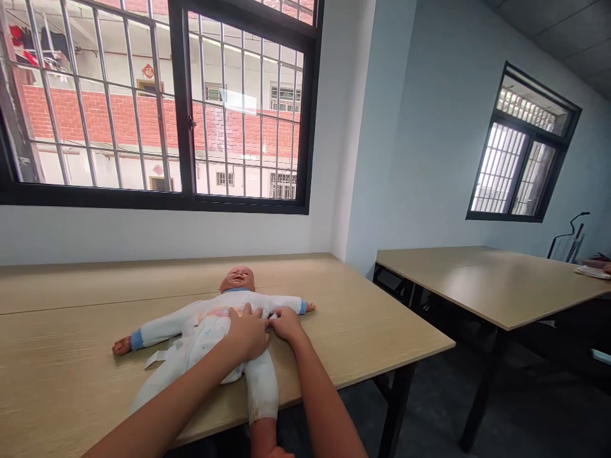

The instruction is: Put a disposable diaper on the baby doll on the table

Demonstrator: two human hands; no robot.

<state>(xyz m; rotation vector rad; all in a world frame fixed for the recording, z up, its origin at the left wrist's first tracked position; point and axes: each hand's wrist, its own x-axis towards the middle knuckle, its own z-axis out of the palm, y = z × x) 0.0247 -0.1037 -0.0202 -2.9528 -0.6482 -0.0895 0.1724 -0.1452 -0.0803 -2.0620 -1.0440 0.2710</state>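
Note:
A baby doll (261, 381) in a white suit with blue cuffs lies on its back on the table, arms spread and one foot over the front edge. A white printed diaper (205, 340) covers its middle, and on the left a loose diaper tab (156, 359) sticks out. My left hand (249, 334) lies on the front of the diaper with its fingers apart, pressing it against the belly. Beside it, my right hand (286, 323) is closed in a pinch on the diaper's right side edge at the waist. Its fingertips partly hide the spot they grip.
The wooden table (344, 312) under the doll stands against the wall below a barred window (245, 114). A second table (458, 280) is to the right across a gap, with papers (592, 271) at its far end. Farther back rises a gooseneck stand (571, 226).

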